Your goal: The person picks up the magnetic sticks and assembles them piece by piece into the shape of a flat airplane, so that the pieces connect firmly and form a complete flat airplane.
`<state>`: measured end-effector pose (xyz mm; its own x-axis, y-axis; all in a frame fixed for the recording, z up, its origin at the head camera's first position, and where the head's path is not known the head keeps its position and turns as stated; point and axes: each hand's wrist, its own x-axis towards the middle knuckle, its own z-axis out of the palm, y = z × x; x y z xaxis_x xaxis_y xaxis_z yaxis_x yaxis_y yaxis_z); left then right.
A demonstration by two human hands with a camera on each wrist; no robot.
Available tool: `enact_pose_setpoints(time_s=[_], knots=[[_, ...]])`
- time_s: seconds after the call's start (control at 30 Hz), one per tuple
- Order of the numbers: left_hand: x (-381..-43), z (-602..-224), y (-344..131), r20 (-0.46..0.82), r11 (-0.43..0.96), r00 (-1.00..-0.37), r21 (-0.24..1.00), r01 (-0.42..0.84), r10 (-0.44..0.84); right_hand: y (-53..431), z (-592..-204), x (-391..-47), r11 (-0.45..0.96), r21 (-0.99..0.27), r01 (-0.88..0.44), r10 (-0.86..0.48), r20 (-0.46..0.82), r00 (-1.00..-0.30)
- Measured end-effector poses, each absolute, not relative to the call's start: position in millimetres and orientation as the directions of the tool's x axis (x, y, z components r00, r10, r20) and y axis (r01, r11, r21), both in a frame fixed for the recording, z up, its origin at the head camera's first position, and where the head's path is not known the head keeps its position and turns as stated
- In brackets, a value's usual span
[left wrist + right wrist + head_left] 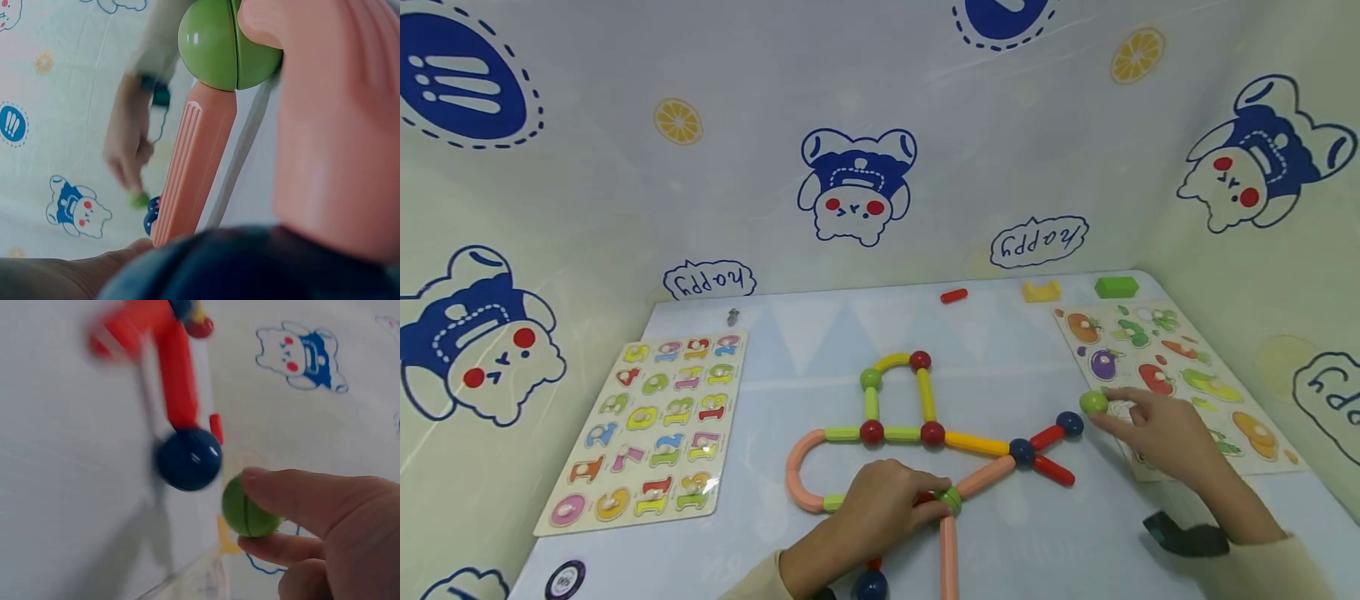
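Observation:
The right hand [1165, 437] pinches a green ball [1093, 402] between thumb and finger, just right of a dark blue ball [1070, 423] on the stick-and-ball figure. In the right wrist view this green ball [247, 509] stays apart from the blue ball [189, 459]. Lower in the head view, the left hand [883, 504] pinches the figure's other green ball [951, 500] with thumb and index finger. Pink rods [987, 477] meet that ball. A red rod [1054, 470] and a yellow rod [977, 442] join a blue ball [1022, 452]. The left hand covers part of the figure.
A number puzzle board [647, 425] lies at left, a vegetable puzzle board [1240, 392] at right under the right hand. Along the back edge are a red rod [954, 296], a yellow block [1041, 291] and a green block [1116, 287].

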<state>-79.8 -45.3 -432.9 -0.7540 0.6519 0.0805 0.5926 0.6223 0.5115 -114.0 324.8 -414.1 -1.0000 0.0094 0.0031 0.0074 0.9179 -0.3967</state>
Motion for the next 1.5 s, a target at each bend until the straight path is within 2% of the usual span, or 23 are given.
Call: enact_pose_setpoints(time_s=[0.13,0.3,0.6,0.77,0.93,1.03,1.13,1.27,1.5], knots=[[-80.0,-431.2,-46.7,0.086,0.629,-0.759,0.504,0.592,0.645,315.5,-420.8,-66.7,0.937,-0.345,0.061,0.041,-0.064,-0.997],[-80.2,-429.0,-47.1,0.077,0.633,-0.766,0.512,0.58,0.639,302.9,-428.6,-40.1,0.949,-0.292,0.119,0.066,-0.185,-0.981],[-80.8,-431.5,-41.4,0.059,0.617,-0.747,0.522,0.589,0.663,296.2,-433.8,-33.6,0.946,-0.318,0.062,0.035,-0.089,-0.995],[-86.9,-418.3,-24.3,0.05,0.611,-0.686,0.412,0.676,0.726,295.8,-435.4,-33.6,0.941,-0.332,0.065,0.043,-0.073,-0.996],[-94.9,-394.8,30.0,-0.059,0.557,-0.559,0.221,0.8,0.827,293.7,-436.6,-32.4,0.929,-0.357,0.093,0.069,-0.081,-0.994],[-101.7,-392.9,61.5,-0.082,0.515,-0.509,0.121,0.848,0.857,290.9,-438.2,-32.4,0.914,-0.392,0.11,0.079,-0.095,-0.992],[-109.2,-400.6,81.6,-0.067,0.489,-0.487,0.028,0.872,0.871,288.3,-440.3,-33.0,0.904,-0.412,0.114,0.08,-0.098,-0.992],[-116.2,-413.5,92.8,-0.038,0.464,-0.465,-0.036,0.885,0.884,288.0,-442.7,-33.0,0.907,-0.408,0.102,0.08,-0.069,-0.994],[-120.4,-423.5,103.6,-0.01,0.475,-0.476,-0.051,0.878,0.879,292.7,-442.4,-30.0,0.909,-0.406,0.097,0.088,-0.042,-0.995]])
